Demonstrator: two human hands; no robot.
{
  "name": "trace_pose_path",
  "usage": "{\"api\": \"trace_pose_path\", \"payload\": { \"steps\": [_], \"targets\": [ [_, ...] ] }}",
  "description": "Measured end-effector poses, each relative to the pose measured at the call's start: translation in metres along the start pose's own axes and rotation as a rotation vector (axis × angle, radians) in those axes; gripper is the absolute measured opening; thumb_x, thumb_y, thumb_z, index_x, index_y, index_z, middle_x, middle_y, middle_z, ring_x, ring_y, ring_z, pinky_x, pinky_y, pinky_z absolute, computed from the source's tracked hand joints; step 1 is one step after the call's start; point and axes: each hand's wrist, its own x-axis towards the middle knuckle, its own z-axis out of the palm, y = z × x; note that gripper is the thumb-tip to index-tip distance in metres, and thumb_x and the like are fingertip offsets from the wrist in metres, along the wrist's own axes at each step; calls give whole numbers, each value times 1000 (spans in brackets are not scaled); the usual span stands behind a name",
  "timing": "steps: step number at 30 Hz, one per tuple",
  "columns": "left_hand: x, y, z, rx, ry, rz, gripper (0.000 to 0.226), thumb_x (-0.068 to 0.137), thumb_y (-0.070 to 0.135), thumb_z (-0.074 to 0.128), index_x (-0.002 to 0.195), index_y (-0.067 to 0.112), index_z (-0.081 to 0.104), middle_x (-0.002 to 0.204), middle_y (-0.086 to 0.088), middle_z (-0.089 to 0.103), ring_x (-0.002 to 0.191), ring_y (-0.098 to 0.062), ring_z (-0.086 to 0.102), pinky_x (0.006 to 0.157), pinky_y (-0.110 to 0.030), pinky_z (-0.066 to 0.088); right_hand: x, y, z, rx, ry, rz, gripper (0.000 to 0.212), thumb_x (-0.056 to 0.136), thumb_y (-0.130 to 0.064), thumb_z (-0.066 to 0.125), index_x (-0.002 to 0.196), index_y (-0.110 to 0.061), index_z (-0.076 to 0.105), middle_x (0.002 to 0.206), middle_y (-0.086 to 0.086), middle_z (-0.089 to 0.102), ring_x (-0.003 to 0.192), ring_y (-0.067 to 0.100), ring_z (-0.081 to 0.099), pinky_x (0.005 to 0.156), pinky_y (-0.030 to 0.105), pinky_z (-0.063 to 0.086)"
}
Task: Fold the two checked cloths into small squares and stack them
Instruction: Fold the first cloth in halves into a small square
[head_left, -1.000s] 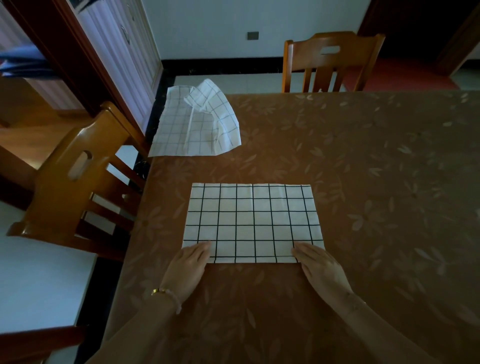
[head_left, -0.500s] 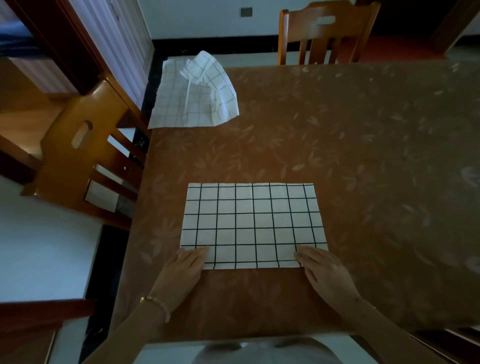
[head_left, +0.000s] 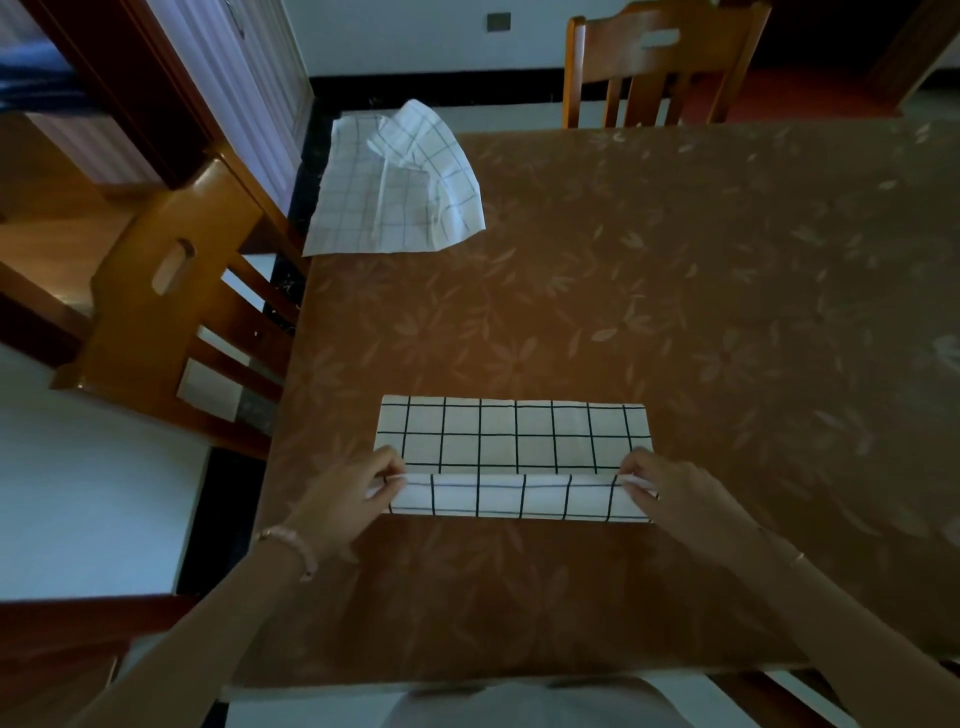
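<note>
Both bare forearms are stretched forward and inward. The left grip (head_left: 347, 499) and right grip (head_left: 675, 496) are held level, fingers curled, each pinched on a near corner of the checked cloth (head_left: 514, 441).

far chair (head_left: 660, 57): top cut by frame edge; table (head_left: 675, 291): right side out of frame, far left corner under crumpled cloth (head_left: 384, 197); folded cloth (head_left: 514, 441): lifted corners covered by left hand (head_left: 348, 499), right hand (head_left: 670, 493)

Near cloth (head_left: 514, 441) half-folded; far cloth (head_left: 395, 187) crumpled.
</note>
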Motion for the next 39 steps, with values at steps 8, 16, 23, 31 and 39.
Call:
{"api": "trace_pose_path", "payload": {
  "steps": [8, 16, 23, 31, 39],
  "targets": [
    [56, -4, -3, 107, 144, -86, 7, 91, 21, 56, 89, 23, 62, 86, 14, 55, 83, -5, 55, 70, -16, 43, 47, 6, -16, 50, 196, 39, 7, 90, -17, 57, 88, -19, 64, 79, -13, 55, 70, 6, 55, 58, 13, 35],
    [91, -15, 2, 192, 186, -150, 18, 93, 22, 52, 100, 17, 68, 93, 6, 60, 83, -9, 53, 69, -24, 44, 84, 7, -13, 31, 205, 156, 15, 93, -24, 53, 97, -20, 67, 95, -5, 62, 82, 10, 59, 69, 21, 47],
    [102, -24, 13, 241, 186, -208, 12, 91, 20, 55, 97, 19, 66, 92, 6, 64, 86, -11, 55, 73, -25, 46, 100, 9, -8, 39, 253, 177, 10, 89, -23, 59, 97, -22, 66, 92, -9, 65, 83, 9, 58, 67, 19, 41],
    [111, -28, 19, 253, 226, -175, 5, 86, 16, 61, 88, 18, 66, 86, 5, 62, 80, -14, 56, 70, -34, 50, 110, 13, -3, 23, 275, 184, 7, 87, -21, 62, 93, -21, 66, 87, -7, 66, 80, 12, 58, 69, 25, 47],
    [120, -34, 25, 345, 249, -163, 4, 83, 16, 65, 86, 18, 67, 86, 3, 62, 83, -20, 57, 69, -32, 43, 111, 13, 0, -12, 325, 185, 19, 79, -16, 72, 95, -18, 63, 81, -4, 62, 77, 17, 55, 67, 31, 46]
  ]
}}
